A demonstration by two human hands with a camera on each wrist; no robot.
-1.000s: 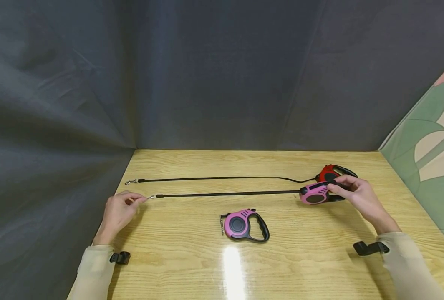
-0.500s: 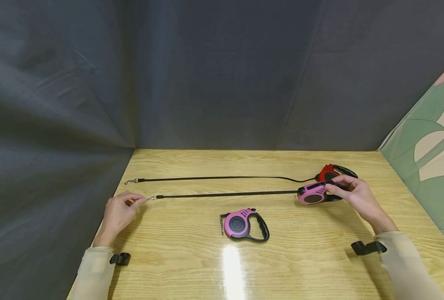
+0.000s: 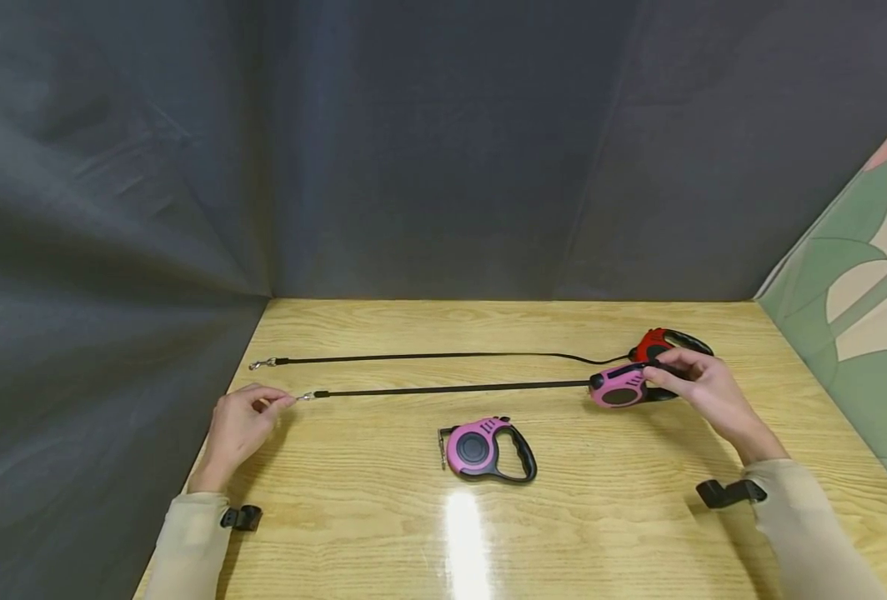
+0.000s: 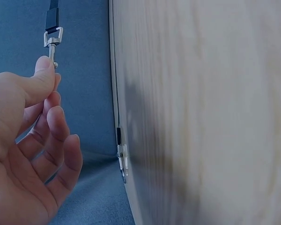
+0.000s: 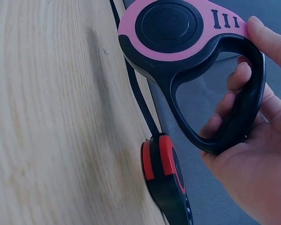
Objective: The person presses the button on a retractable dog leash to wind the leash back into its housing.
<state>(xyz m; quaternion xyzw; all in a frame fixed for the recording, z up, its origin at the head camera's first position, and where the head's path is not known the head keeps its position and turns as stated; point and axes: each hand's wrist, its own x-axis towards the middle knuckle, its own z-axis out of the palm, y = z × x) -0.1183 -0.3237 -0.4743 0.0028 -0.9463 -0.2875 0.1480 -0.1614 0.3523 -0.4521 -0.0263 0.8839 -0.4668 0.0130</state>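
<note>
My right hand [image 3: 706,400] grips the black handle of a pink retractable dog leash [image 3: 618,388], fingers curled through its loop in the right wrist view. A black strap [image 3: 451,388] runs taut from its casing to the left. At the strap's far end my left hand [image 3: 237,427] pinches the silver snap hook [image 4: 52,49] between thumb and forefinger. The other left fingers are loosely bent. Behind the held leash lies a red retractable leash [image 3: 648,345], its black handle partly covered by my right hand. A second pink leash [image 3: 473,448] lies nearer me.
The red leash's black cord [image 3: 428,357] stretches left along the back of the wooden table [image 3: 353,517], ending in a silver hook [image 3: 262,363]. Dark cloth [image 3: 443,150] hangs behind and at the left. A floral panel [image 3: 856,333] borders the right side.
My right hand has drifted slightly left with the pink leash, and the strap between my hands is a little shorter. My left hand has hardly moved.
</note>
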